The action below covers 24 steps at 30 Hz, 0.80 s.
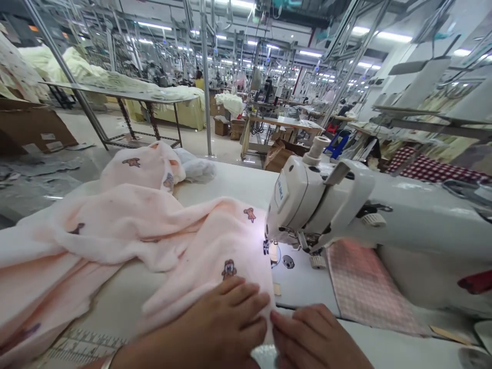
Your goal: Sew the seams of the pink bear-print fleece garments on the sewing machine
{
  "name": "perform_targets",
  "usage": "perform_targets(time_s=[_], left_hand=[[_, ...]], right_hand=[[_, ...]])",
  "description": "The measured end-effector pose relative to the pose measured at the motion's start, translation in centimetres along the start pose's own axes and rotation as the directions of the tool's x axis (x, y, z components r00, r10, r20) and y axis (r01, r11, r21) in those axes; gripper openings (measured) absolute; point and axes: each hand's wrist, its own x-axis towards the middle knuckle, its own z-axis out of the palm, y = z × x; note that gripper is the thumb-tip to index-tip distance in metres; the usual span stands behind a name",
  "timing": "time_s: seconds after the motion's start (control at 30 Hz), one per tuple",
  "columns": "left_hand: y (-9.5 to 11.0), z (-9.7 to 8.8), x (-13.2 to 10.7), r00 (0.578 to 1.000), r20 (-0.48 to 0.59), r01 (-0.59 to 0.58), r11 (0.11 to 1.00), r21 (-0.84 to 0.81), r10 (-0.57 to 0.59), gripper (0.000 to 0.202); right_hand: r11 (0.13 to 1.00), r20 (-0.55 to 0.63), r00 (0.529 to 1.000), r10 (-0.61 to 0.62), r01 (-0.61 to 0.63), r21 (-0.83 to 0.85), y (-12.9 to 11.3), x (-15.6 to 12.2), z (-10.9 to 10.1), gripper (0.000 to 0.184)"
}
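A pale pink, soft-looking fabric [207, 246] printed with small bear figures lies over the sewing table, its right edge running up to the needle area of a white sewing machine [295, 200]. My left hand [234, 318] rests on the fabric near this edge, fingers bent and closed on the cloth. Close beside it, my right hand [313, 333] pinches the edge between thumb and fingers. The machine's lamp lights the cloth by the presser foot [266, 247]. Both thumbs are partly hidden.
A pink checked cloth [369, 287] lies under the machine arm. Printed ruler markings [86, 343] show on the table at lower left. Beyond stand a metal-legged table [126, 95] with pale yellow fabric, cardboard boxes [34, 125] and a metal post [206, 77].
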Motion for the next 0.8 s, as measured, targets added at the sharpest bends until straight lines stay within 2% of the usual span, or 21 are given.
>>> perform_targets(time_s=[0.07, 0.13, 0.27, 0.4, 0.53, 0.6, 0.63, 0.7, 0.77, 0.8], left_hand=[[-1.8, -0.4, 0.7, 0.999, 0.041, -0.003, 0.996, -0.085, 0.006, 0.035], [-3.5, -0.4, 1.4, 0.998, 0.054, -0.021, 0.991, -0.134, 0.029, 0.026], [-6.5, 0.0, 2.8, 0.994, 0.092, -0.039, 0.989, -0.140, 0.052, 0.015], [-9.0, -0.3, 4.3, 0.996, 0.073, -0.030, 0.981, -0.194, 0.045, 0.017], [-10.7, -0.4, 5.4, 1.000, 0.021, -0.010, 0.974, -0.224, 0.015, 0.018], [-10.1, 0.0, 5.2, 1.000, 0.021, 0.021, 0.977, -0.214, -0.017, 0.016], [-9.1, 0.3, 4.8, 0.998, 0.023, 0.056, 0.979, -0.195, -0.053, 0.015], [-5.9, 1.0, 3.5, 0.986, 0.018, 0.170, 0.979, -0.114, -0.169, 0.019], [-1.8, 1.6, 2.0, 0.956, -0.011, 0.293, 0.956, 0.027, -0.293, 0.037], [0.0, 1.8, 1.3, 0.961, 0.016, 0.273, 0.956, 0.105, -0.277, 0.032]], right_hand=[[0.999, -0.008, 1.000, 0.027, -0.027, 0.019, 0.9, 1.3, 0.1, 0.018], [0.997, 0.022, 0.998, 0.058, -0.059, 0.051, 1.8, 2.3, 0.1, 0.017], [0.989, 0.076, 0.988, 0.133, -0.138, 0.056, 3.6, 3.6, 0.6, 0.018], [0.983, 0.058, 0.982, 0.181, -0.182, 0.018, 5.0, 3.7, 1.9, 0.018], [0.983, 0.042, 0.983, 0.181, -0.182, 0.015, 5.2, 3.7, 2.4, 0.016], [0.984, 0.041, 0.984, 0.174, -0.175, 0.018, 4.7, 4.1, 1.8, 0.017], [0.985, 0.044, 0.985, 0.165, -0.167, 0.037, 4.3, 4.5, 1.4, 0.018], [0.987, 0.027, 0.991, 0.128, -0.130, 0.097, 3.3, 5.0, 0.4, 0.022], [0.988, -0.010, 0.997, 0.078, -0.076, 0.133, 1.8, 5.0, -0.1, 0.019], [0.989, -0.023, 0.999, 0.045, -0.041, 0.145, 1.0, 4.5, -0.2, 0.015]])
